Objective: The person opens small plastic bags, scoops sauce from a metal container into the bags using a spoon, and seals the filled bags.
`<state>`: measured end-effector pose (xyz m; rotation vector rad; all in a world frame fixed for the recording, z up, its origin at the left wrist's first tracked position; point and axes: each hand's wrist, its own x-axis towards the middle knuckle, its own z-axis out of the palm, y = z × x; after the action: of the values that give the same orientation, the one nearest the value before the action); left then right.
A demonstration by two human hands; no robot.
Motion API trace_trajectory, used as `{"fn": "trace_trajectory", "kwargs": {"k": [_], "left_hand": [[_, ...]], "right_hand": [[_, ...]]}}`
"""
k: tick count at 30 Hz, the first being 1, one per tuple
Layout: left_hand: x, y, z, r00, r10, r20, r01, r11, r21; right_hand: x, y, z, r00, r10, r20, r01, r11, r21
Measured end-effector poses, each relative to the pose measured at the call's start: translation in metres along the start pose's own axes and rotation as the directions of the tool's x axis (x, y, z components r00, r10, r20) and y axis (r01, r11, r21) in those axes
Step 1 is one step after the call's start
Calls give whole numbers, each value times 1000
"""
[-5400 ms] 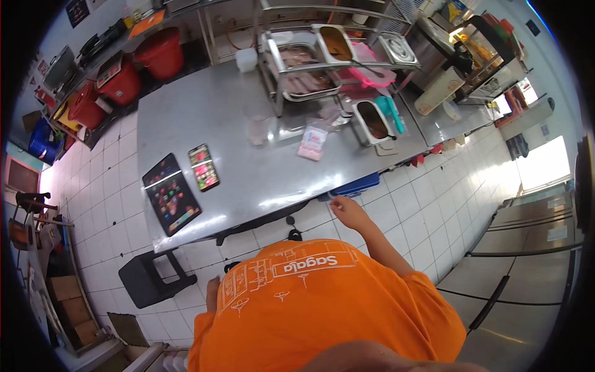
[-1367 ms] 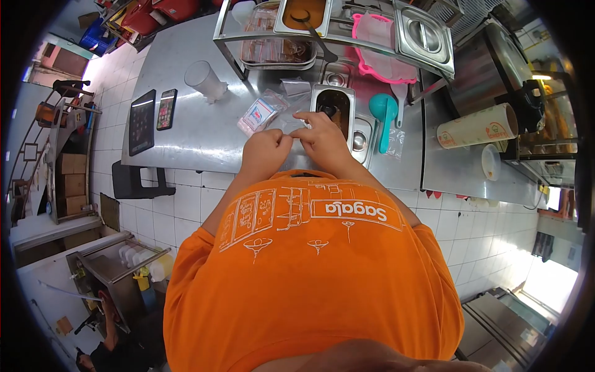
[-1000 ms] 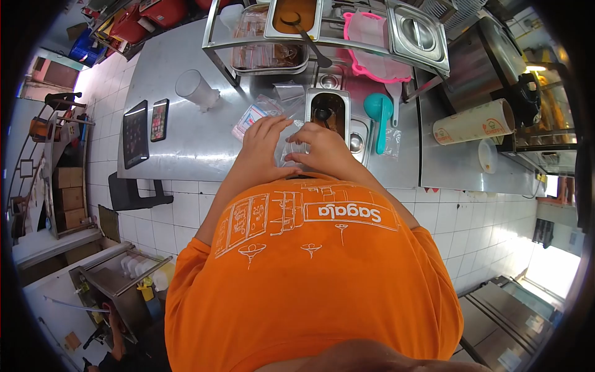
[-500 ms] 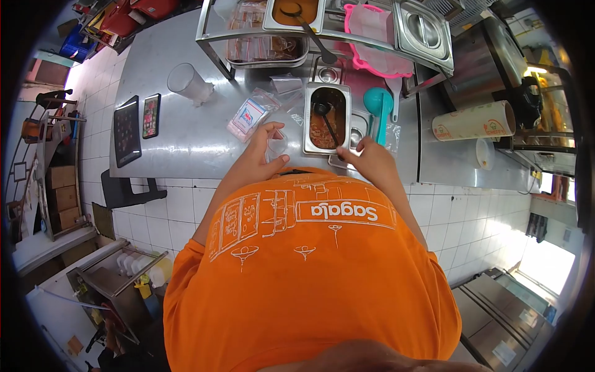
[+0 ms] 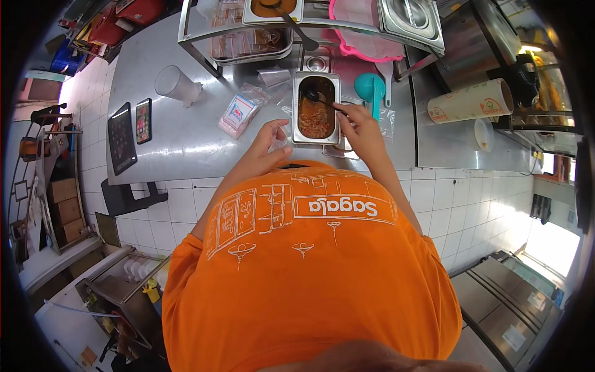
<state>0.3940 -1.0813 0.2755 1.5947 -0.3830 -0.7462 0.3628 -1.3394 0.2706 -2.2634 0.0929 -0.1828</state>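
A stainless steel table stretches out before me, with a steel shelf frame along its far side and a printed roll well to the right. My orange shirt fills the foreground. Directly ahead, a deep rectangular steel container stands on the table, holding reddish-brown food. To the left lie a dark tablet and, just beside it, a smaller phone; nearer the container are a translucent cup and a packet of pink contents. A turquoise scoop lies to the container's right. My right hand is closed in a narrow pinch on the handle of a black ladle — its bowl inside the container, toward the far end, the handle slanting across the right rim. My left hand, near the container's left side, curves with thumb and fingers apart, holding a clear plastic bag between them — the smallest item in my hands, its full outline hard to make out.
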Motion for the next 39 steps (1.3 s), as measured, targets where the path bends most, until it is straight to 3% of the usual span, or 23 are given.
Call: {"fn": "trace_trajectory", "kwargs": {"k": [2,5,8,11,14,19,22,25,31,39], "left_hand": [[4,-9,-3,1000,10,-25,-7,996,92],[6,-14,0,987,-107,-123,105,994,-18],[9,-14,2,976,-203,-77,196,976,-97],[11,-19,9,908,-416,46,415,881,-225],[11,-22,19,889,-431,157,456,794,-402],[15,-28,19,895,-406,184,442,763,-472],[14,-28,21,901,-398,171,429,767,-478],[14,-34,21,916,-359,180,400,772,-495],[9,-34,22,928,-352,122,367,813,-452],[4,-34,24,930,-349,111,350,756,-553]], "right_hand": [[0,7,8,996,-88,13,88,996,16],[-5,7,8,981,-183,56,186,981,-53],[-19,-2,1,972,-210,110,218,974,-68],[-32,-6,1,962,-187,197,203,977,-65],[-38,-7,1,967,-138,215,143,990,-10],[-37,-12,-7,972,-29,234,7,996,94],[-37,-2,1,961,-175,215,187,982,-33],[-35,-2,4,960,-140,243,126,989,75],[-31,-9,-7,960,106,259,-191,925,329],[-34,6,0,981,156,113,-192,813,549]]}}
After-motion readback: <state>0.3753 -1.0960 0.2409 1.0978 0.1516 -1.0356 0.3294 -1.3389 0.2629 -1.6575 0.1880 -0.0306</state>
